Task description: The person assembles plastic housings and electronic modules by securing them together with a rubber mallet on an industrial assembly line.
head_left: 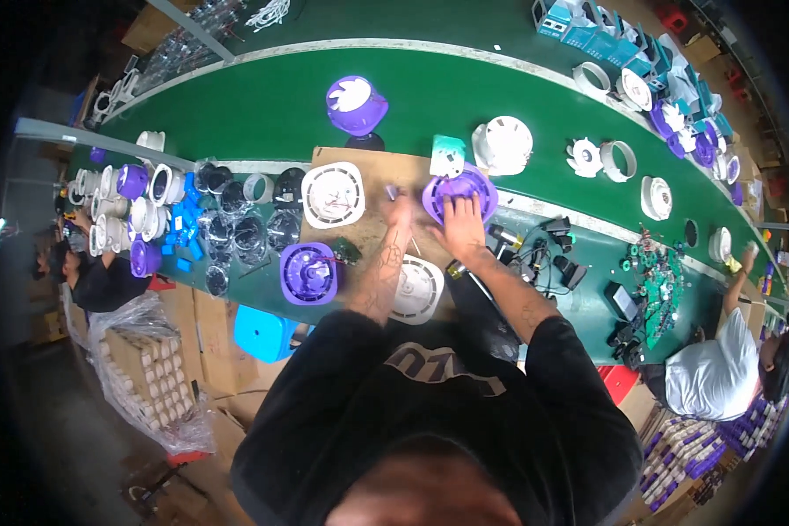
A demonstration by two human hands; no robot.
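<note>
Right hand [461, 230] lay spread, palm down, on the near rim of a purple round grille [461, 195], fingers open and pressing rather than curled around it. Left hand [401, 210] was raised just left of that grille, blurred, pinching a small purple piece [392, 190] between its fingertips; could not tell how tightly. Grille sat at the far right corner of a brown cardboard sheet [373, 171] laid over the green workbench [263, 114], under the right hand and touching it, just beside the left hand.

On the same sheet, left of the hands, rested a white round grille [332, 195]. Nearer the body, at the sheet's near left corner, stood a purple housing [309, 273] with a small green circuit board [346, 251] just beside it, and a white disc [415, 288] near the sheet's near edge, partly hidden by the left forearm. Beyond the purple grille, a teal and white part [448, 156] and a white fan housing [502, 145] on the green belt. Further across the belt, a purple fan body [356, 105] with a white impeller. To the right of the hands, black cables and adapters [548, 250] near the bench's near edge. At the far right, another person in a white shirt [714, 373], one hand up at the bench.
</note>
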